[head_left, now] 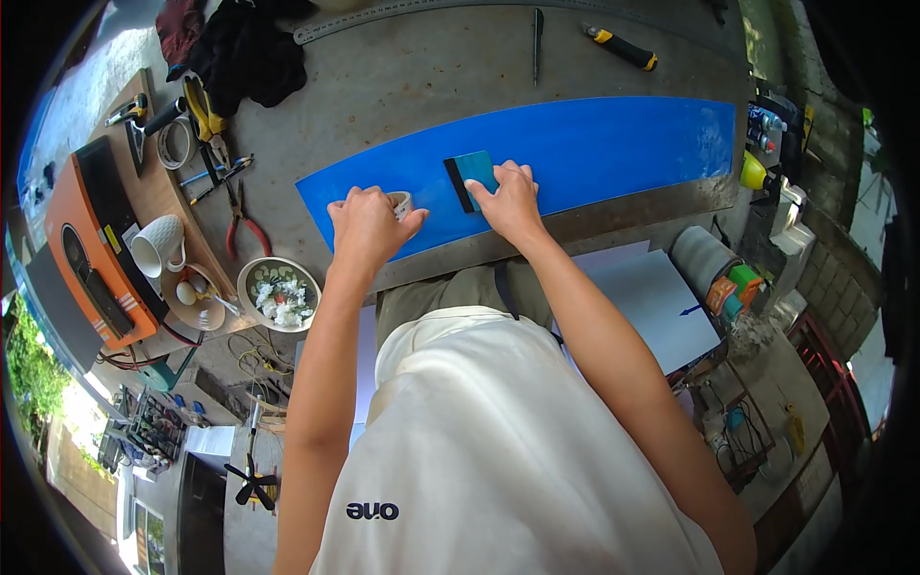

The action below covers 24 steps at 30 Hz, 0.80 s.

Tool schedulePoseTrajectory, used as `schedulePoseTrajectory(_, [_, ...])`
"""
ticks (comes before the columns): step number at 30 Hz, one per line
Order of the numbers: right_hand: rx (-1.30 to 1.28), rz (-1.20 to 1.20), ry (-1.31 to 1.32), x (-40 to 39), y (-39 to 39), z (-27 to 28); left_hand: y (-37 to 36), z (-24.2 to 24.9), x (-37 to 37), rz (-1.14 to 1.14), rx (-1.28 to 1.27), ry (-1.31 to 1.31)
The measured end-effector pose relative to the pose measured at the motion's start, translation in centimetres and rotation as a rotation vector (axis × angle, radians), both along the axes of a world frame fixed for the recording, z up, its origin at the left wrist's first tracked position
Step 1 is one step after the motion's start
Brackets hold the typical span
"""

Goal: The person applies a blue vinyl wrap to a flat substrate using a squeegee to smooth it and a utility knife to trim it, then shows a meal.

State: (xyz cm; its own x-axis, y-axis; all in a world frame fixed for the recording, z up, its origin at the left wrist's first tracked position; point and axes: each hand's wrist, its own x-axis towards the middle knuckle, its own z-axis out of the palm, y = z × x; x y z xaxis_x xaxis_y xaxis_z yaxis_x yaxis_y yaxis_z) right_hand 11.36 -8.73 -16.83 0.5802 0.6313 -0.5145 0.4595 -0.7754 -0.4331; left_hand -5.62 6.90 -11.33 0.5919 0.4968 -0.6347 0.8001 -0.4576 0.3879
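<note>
A long, curved blue sheet [613,144] lies across the metal table in front of me. My right hand [513,203] grips a teal squeegee [474,174] with a black edge strip, thumb on its near face. The squeegee is at the middle of the sheet, its black edge toward the left. Over the sheet's left part, my left hand [369,225] is closed around a small pale roll [401,203] that looks like tape. Most of that roll is hidden by the fingers.
A steel ruler [412,13], a pen [538,48] and a utility knife [621,48] lie beyond the sheet. At left are yellow pliers [203,110], red-handled pliers [246,225], a white cup [158,246] and a bowl of white scraps [280,295].
</note>
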Motion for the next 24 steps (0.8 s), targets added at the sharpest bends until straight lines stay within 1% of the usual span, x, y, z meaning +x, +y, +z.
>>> schedulePoseTrajectory(2, [-0.015, -0.004, 0.012, 0.0, 0.0, -0.2, -0.1, 0.1, -0.2, 0.003, 0.047, -0.007])
schedulePoseTrajectory(4, [-0.024, -0.007, 0.019, 0.1, 0.6, 0.5, 0.0, 0.0, -0.3, 0.069, 0.012, -0.104])
schedulePoseTrajectory(6, [-0.124, -0.02, 0.07, -0.4, 1.2, 1.4, 0.2, 0.1, -0.3, 0.079, -0.014, -0.107])
schedulePoseTrajectory(8, [-0.143, -0.043, 0.065, -1.2, 1.6, 1.7, 0.1, 0.0, -0.4, 0.084, -0.044, -0.105])
schedulePoseTrajectory(11, [-0.175, -0.103, 0.057, -2.4, 2.1, 1.9, -0.2, -0.9, -0.5, 0.138, -0.073, -0.178])
schedulePoseTrajectory(13, [-0.182, -0.146, 0.054, -2.9, 2.3, 2.0, -0.1, -1.1, -0.5, 0.159, -0.104, -0.168])
schedulePoseTrajectory(18, [-0.171, -0.163, 0.059, -3.8, 2.8, 2.5, 0.1, -0.9, 0.2, 0.149, -0.122, -0.112])
schedulePoseTrajectory(24, [-0.083, -0.098, 0.043, -4.7, 2.9, 2.4, -0.2, -0.8, 1.0, 0.143, -0.123, -0.035])
